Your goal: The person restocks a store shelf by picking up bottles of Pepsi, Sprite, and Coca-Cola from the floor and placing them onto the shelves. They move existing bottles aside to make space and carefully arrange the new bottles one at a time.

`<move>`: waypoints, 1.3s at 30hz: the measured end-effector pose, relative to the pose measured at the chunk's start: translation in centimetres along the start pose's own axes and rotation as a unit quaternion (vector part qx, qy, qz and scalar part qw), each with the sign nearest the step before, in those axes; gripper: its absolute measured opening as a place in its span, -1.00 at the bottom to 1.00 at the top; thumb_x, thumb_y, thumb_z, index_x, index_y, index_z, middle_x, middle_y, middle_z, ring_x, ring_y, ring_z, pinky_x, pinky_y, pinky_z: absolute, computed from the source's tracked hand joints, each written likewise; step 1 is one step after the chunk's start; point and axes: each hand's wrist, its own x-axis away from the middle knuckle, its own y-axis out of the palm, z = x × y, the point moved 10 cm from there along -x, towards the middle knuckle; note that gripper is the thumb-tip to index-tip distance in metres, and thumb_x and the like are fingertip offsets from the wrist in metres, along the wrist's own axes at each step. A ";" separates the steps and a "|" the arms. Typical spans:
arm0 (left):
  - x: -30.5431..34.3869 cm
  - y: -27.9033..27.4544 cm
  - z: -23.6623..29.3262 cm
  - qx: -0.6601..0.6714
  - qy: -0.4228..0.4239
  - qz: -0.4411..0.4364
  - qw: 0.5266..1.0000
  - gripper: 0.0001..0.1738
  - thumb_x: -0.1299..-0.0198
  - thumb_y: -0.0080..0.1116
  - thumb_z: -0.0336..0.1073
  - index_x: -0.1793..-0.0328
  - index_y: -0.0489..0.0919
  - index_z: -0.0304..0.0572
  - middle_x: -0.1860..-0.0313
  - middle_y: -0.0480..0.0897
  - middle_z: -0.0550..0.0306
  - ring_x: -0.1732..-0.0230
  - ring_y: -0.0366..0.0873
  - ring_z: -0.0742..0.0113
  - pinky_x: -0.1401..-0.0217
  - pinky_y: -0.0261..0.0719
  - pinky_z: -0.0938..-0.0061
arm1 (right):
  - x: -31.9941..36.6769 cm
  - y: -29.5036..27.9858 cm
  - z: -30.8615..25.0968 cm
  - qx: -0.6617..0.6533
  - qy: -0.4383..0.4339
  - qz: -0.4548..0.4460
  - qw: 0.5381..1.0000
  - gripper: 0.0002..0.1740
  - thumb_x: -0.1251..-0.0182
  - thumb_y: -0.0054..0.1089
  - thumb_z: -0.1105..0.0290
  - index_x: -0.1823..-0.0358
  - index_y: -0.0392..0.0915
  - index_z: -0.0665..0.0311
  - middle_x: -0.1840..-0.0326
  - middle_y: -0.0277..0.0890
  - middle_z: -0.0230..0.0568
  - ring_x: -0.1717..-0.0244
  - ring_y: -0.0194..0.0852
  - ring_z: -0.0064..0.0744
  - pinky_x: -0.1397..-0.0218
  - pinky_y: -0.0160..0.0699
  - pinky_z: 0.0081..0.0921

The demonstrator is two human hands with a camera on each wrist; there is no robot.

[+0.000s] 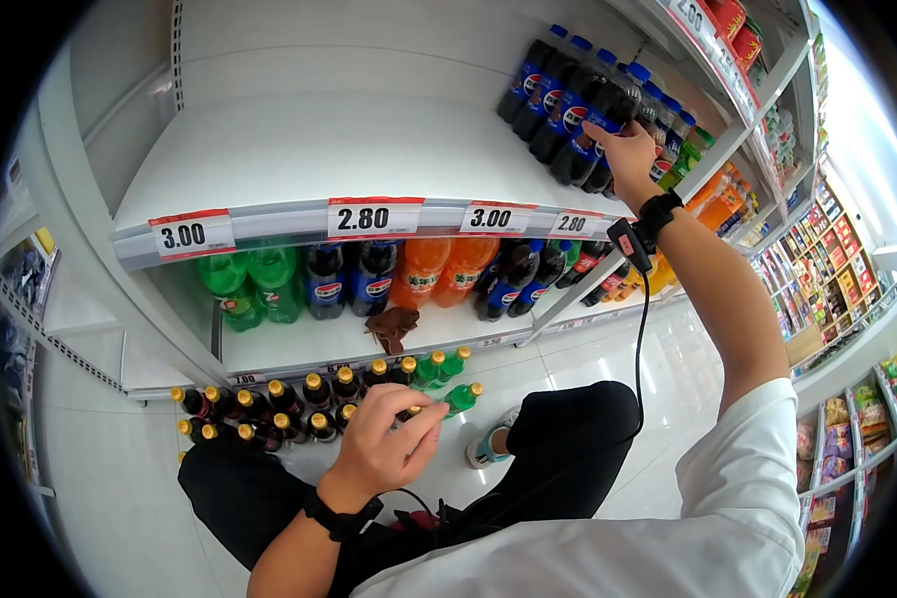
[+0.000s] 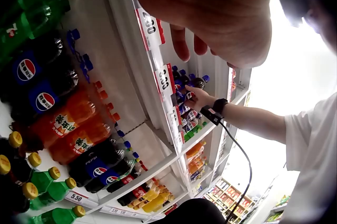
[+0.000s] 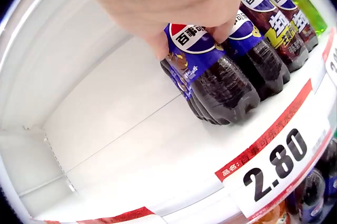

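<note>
On the upper shelf, my right hand (image 1: 630, 159) grips a dark cola bottle (image 3: 224, 87) with a blue Pepsi label, fingers and thumb on either side of it. The bottle stands upright at the front of a row of cola bottles (image 1: 528, 90) with blue caps. My left hand (image 1: 384, 444) hangs in front of the lower shelf with loosely bent fingers and nothing in them. Below and beyond it, dark bottles with yellow caps (image 1: 284, 399) stand on the floor next to several green bottles (image 1: 461, 399).
The white upper shelf (image 1: 349, 149) has price tags (image 1: 376, 216) along its front edge. Large green, cola and orange bottles (image 1: 424, 269) line the lower shelf, with a crumpled brown thing (image 1: 392, 327) in front. A shelf post (image 1: 578, 289) divides the bays. Knees flank the space below.
</note>
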 end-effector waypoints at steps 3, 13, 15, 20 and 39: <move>-0.1 -0.1 0.1 0.003 -0.001 -0.002 1.000 -0.63 0.05 0.31 -0.54 0.03 0.65 -0.20 0.11 0.53 0.06 0.16 0.53 0.06 0.13 0.55 0.29 | -0.2 0.3 1.1 0.054 0.053 -0.015 0.997 -0.49 0.07 0.60 0.17 0.14 0.66 0.34 0.21 0.66 -0.28 0.20 0.59 -0.48 0.07 0.51 -0.50; 0.2 0.2 0.2 0.002 0.007 -0.009 1.000 -0.63 0.06 0.29 -0.50 0.04 0.67 -0.18 0.11 0.54 0.07 0.18 0.55 0.08 0.12 0.56 0.30 | -0.6 0.2 1.1 0.078 0.006 0.027 0.997 -0.50 0.14 0.61 0.17 0.27 0.66 0.41 0.43 0.65 -0.23 0.36 0.63 -0.36 0.16 0.58 -0.41; 0.0 0.2 0.3 0.014 -0.002 -0.010 1.000 -0.66 0.10 0.27 -0.57 0.12 0.64 -0.21 0.15 0.53 0.05 0.19 0.51 0.06 0.11 0.54 0.24 | -0.5 0.1 1.0 0.080 0.000 0.038 0.996 -0.47 0.15 0.62 0.16 0.24 0.65 0.43 0.40 0.67 -0.19 0.31 0.66 -0.32 0.12 0.60 -0.38; 0.1 0.1 0.4 0.018 0.004 -0.011 1.000 -0.67 0.10 0.26 -0.56 0.12 0.64 -0.21 0.16 0.53 0.05 0.20 0.51 0.06 0.11 0.55 0.24 | -0.4 0.0 1.4 0.098 0.009 0.053 0.994 -0.20 0.12 0.63 0.13 -0.08 0.47 0.49 0.16 0.62 -0.12 0.12 0.61 -0.32 -0.01 0.57 -0.43; 0.2 -0.3 0.8 0.017 0.002 -0.010 1.000 -0.68 0.12 0.26 -0.57 0.15 0.64 -0.23 0.18 0.54 0.05 0.21 0.53 0.06 0.14 0.56 0.24 | 0.8 0.9 1.4 0.001 0.061 0.042 0.997 -0.07 0.08 0.63 0.29 -0.26 0.24 0.49 -0.02 0.45 -0.04 0.14 0.61 -0.28 0.40 0.80 -0.42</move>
